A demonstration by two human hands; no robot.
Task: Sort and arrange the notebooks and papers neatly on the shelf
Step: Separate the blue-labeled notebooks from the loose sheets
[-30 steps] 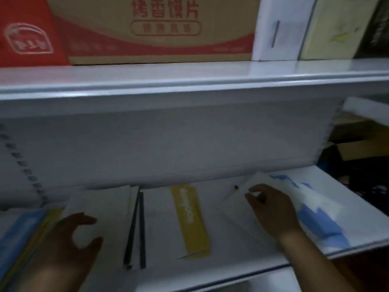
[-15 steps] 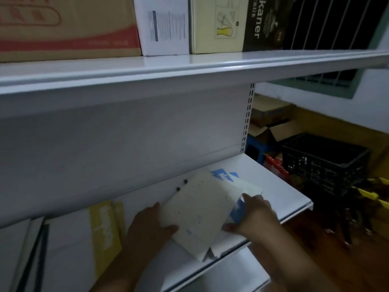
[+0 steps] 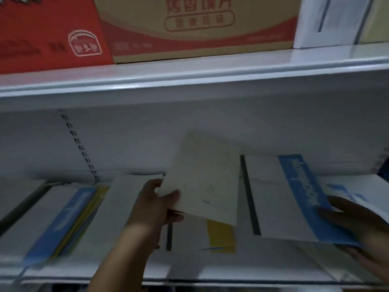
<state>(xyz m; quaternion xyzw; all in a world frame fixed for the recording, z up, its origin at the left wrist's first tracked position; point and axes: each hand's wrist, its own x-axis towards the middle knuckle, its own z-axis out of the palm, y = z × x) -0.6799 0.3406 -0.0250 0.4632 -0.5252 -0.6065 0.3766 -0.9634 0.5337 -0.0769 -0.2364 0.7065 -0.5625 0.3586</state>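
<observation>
On lower shelf [image 3: 185, 268], head view: left hand [image 3: 154, 207] pinches a cream sheet [image 3: 203, 178] at its near left edge, thumb on top and fingers under. Sheet is lifted off the shelf and tilted, far corner up against the back panel.

Right hand [image 3: 357, 228] grips a white booklet with blue stripe [image 3: 280, 203] by its near right corner. It has a black strip down its left edge. Booklet is raised at a slant, just right of the cream sheet; can't tell if the two touch.

Under the cream sheet, a notebook with a yellow band [image 3: 221, 237] lies flat on the shelf. White papers [image 3: 128, 194] lie flat left of the left hand. Further left, a stack with blue and yellow covers [image 3: 69, 213] lies flat.

Upper shelf [image 3: 189, 77] carries a red box [image 3: 48, 32], a brown carton with red print [image 3: 195, 28] touching it on its right, then a white box [image 3: 328, 20].

Heavy motion blur, so the print is unreadable.
</observation>
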